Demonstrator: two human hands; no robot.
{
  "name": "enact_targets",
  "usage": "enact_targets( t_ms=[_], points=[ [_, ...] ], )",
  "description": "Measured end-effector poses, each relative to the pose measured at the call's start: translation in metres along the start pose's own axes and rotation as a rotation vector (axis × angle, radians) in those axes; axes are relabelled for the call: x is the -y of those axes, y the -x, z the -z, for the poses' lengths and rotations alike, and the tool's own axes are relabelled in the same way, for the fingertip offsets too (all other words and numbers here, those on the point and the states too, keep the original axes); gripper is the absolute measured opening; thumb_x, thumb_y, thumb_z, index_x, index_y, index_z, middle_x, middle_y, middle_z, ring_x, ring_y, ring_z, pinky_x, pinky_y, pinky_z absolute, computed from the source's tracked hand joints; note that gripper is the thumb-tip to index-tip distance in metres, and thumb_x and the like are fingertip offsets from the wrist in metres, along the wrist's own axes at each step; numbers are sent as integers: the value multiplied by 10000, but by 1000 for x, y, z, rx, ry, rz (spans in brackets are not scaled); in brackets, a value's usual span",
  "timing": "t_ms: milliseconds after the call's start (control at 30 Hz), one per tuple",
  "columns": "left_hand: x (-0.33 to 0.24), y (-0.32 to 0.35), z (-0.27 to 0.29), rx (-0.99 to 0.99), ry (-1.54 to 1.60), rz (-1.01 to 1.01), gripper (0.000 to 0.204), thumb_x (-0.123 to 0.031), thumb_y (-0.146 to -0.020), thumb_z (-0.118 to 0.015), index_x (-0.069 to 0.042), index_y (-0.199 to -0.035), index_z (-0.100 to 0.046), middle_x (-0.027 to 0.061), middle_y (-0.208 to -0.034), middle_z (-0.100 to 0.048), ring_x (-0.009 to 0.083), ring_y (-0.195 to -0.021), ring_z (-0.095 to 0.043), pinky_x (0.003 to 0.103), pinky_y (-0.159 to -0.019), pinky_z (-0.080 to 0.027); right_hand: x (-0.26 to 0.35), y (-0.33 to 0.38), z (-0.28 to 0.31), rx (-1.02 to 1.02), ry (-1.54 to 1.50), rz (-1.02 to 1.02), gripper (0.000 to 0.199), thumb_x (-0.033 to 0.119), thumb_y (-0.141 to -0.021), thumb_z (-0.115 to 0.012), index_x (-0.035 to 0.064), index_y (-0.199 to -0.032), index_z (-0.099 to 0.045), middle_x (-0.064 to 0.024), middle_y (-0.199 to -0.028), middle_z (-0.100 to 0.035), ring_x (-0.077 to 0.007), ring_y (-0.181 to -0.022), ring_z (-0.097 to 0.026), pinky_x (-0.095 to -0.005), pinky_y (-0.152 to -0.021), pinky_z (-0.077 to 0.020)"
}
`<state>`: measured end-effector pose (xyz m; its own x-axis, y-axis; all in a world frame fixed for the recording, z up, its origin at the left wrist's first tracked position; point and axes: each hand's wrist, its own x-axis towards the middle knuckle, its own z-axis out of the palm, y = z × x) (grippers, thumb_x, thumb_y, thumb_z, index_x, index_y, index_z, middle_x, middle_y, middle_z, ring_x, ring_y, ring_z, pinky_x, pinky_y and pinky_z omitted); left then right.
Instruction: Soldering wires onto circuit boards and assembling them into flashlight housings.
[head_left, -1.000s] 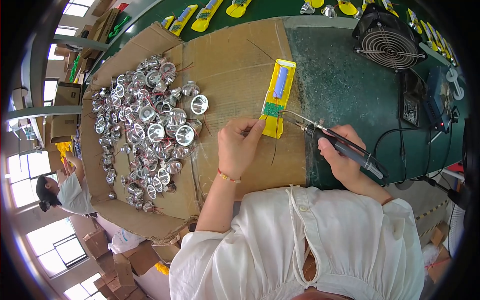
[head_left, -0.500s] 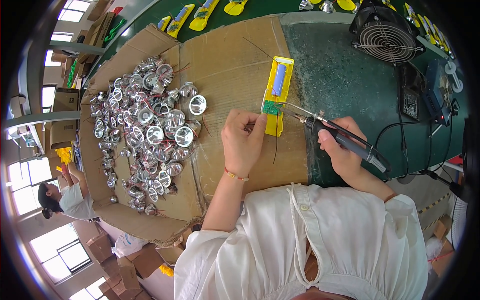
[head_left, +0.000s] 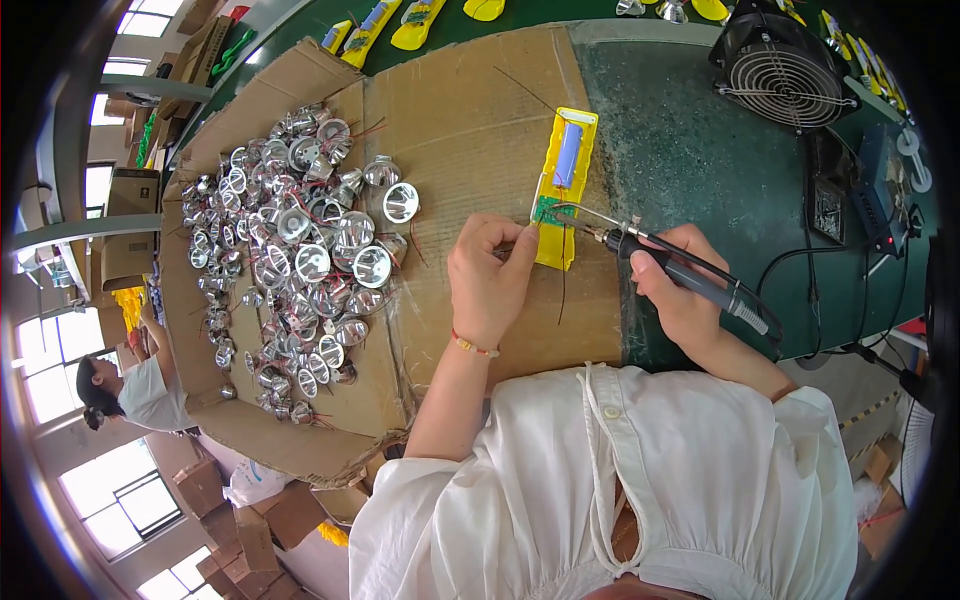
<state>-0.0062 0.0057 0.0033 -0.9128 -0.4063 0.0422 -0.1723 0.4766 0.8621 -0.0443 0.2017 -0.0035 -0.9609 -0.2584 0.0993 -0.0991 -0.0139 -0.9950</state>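
Note:
My right hand (head_left: 676,300) grips a soldering iron (head_left: 700,284) with a dark handle and a thin metal tube alongside its tip. The tip meets a small green circuit board (head_left: 550,209) in a long yellow plastic housing (head_left: 553,253). A blue-violet cylindrical battery (head_left: 569,156) lies in the upper part of that housing. Dark wires stick out past both ends. My left hand (head_left: 490,280) is closed in a pinch at the housing's left edge, by the board; what its fingertips hold is too small to make out. The housing rests on a cardboard sheet (head_left: 470,130).
An open cardboard box (head_left: 290,455) of silver reflector cups (head_left: 312,263) with red wires stands at left. A black fan (head_left: 785,80) and a blue powered unit (head_left: 880,185) with cables are at right. More yellow housings (head_left: 418,25) lie along the far edge. Another person (head_left: 140,390) works at far left.
The view has shifted slightly. The iron's tip has moved a little left over the circuit board, while my left hand keeps its pinch beside it.

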Motion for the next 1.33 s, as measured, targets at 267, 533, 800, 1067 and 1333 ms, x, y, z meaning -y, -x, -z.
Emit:
enact_targets(
  t_ms=[267, 533, 800, 1067, 1333],
  points=[
    [3, -1, 1, 24, 17, 16, 137, -73, -791, -643, 29, -724, -581, 20, -763, -550, 48, -583, -473, 202, -503, -393, 11, 1, 6, -59, -135, -96, 161, 87, -798, -642, 1, -856, -520, -63, -678, -587, -75, -564, -542, -200, -489, -444],
    [-1, 6, 9, -11, -53, -151, 112, -64, -721, -682, 7, -786, -625, 77, -814, -585, 135, -628, -560, 241, -540, -452, 6, 4, 11, -38, -114, -96, 151, 92, -811, -624, 1, -869, -519, -66, -672, -579, -78, -548, -531, -198, -485, -434],
    [2, 11, 8, -153, -464, -612, 224, -50, -610, -738, -21, -807, -636, 44, -839, -589, 200, -708, -560, 311, -689, -427, 4, 6, 12, -11, -95, -72, 143, 84, -822, -603, -5, -889, -513, -74, -662, -570, -87, -528, -522, -200, -470, -426],
    [-1, 1, -2, -67, -95, -176, 85, -86, -655, -715, -70, -720, -662, 38, -809, -576, 220, -735, -542, 321, -674, -413, 1, 8, 13, -6, 28, 22, 162, 94, -783, -659, 2, -829, -534, -23, -652, -583, -44, -554, -508, -194, -494, -412],
    [1, 0, -10, -78, -284, -256, 69, -109, -690, -696, -58, -716, -659, 40, -837, -576, 229, -762, -534, 341, -687, -405, 2, 6, 9, 31, 43, 0, 170, 102, -776, -670, 2, -828, -543, -32, -656, -593, -46, -586, -531, -196, -514, -424]
  ],
)
